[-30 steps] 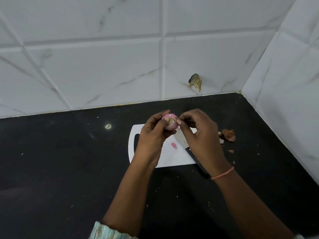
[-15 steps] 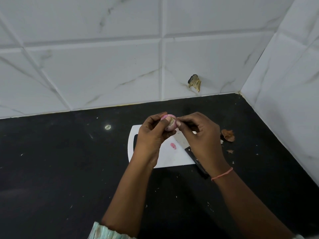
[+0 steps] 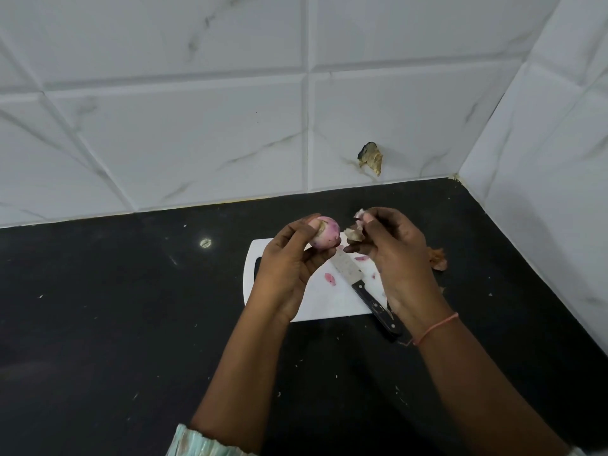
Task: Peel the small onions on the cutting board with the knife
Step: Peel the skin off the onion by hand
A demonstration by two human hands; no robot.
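Pink onion [image 3: 324, 236] being gripped by left hand [image 3: 289, 264]; right hand [image 3: 391, 255] pinching peel [image 3: 356, 233] above cutting board [image 3: 329, 301], knife [image 3: 363, 286] lying along its right edge

No text, label, brand or number can be read anywhere. The knife blade [image 3: 345, 265] shows only faint, unreadable speckling.

Black counter [image 3: 131, 324]: white cutting board [image 3: 325, 301], knife [image 3: 365, 287] across it, brown peels [image 3: 437, 258] beside.
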